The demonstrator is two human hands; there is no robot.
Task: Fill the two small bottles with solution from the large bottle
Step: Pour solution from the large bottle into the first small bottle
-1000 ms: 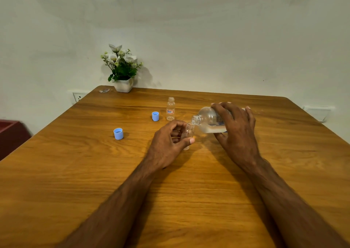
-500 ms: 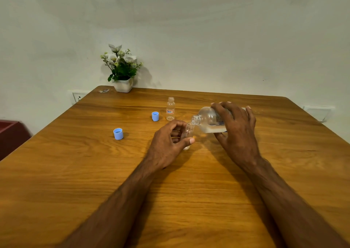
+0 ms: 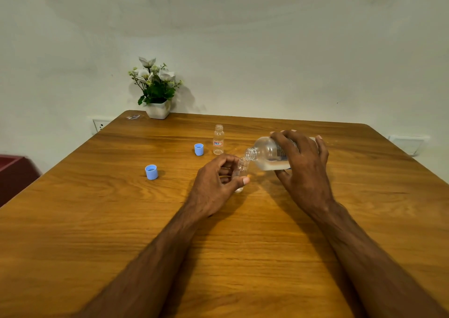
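1. The large clear plastic bottle [image 3: 269, 153] lies tipped nearly flat at about 1 o'clock from the table's [image 3: 97, 220] middle, its open mouth touching the mouth of the small clear bottle being filled [image 3: 241, 169]. The right hand [image 3: 303, 167] has its grip wrapped round the large bottle's body.
2. Only a shallow pool of liquid shows, so the large bottle is probably light; its thin wall likely gives under squeeze, so holding it at mid-body suits.
3. The left hand [image 3: 216, 184] pinches the small bottle, standing on the table; it looks light, tippy and narrow-necked.
4. The second small clear bottle [image 3: 218, 139] stands uncapped at 12 o'clock, beside one of two light-blue screw caps [image 3: 199, 149]; the other cap [image 3: 151, 172] lies at 10 o'clock.
5. Its red-bordered label is too small to read; the large bottle's print is hidden by fingers.
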